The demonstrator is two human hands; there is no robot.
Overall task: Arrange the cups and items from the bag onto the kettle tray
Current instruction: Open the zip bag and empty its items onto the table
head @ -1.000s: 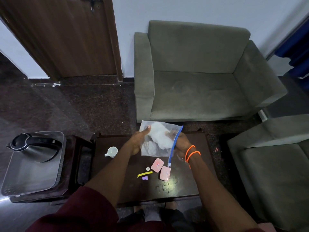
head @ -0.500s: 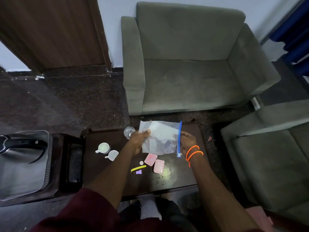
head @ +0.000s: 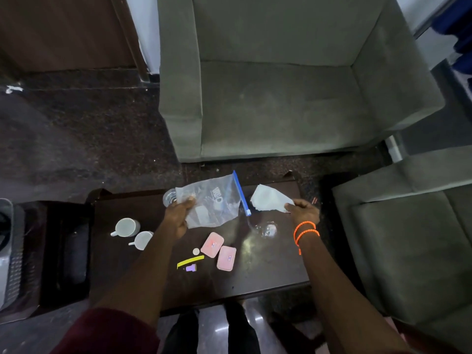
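Note:
My left hand (head: 178, 215) grips a clear zip bag (head: 212, 200) with a blue seal, held above the dark table (head: 255, 274). My right hand (head: 302, 212) pinches a white paper packet (head: 268, 199) out to the right of the bag. Two white cups (head: 126, 227) (head: 142, 240) stand at the table's left. Two pink sachets (head: 212, 244) (head: 226, 258), a yellow stick (head: 190, 261), a small purple piece (head: 191, 268) and a round white piece (head: 196, 251) lie in the middle. The grey kettle tray (head: 12, 264) shows at the left edge.
A clear glass (head: 169, 198) stands behind the bag at the table's back edge. A green sofa (head: 281, 98) faces the table, and a second one (head: 408, 238) is on the right. A dark side stand (head: 66, 251) sits between table and tray.
My right hand has pulled the white packet out of the bag and moved it right. The view has tilted down, so the kettle has slid out of the frame.

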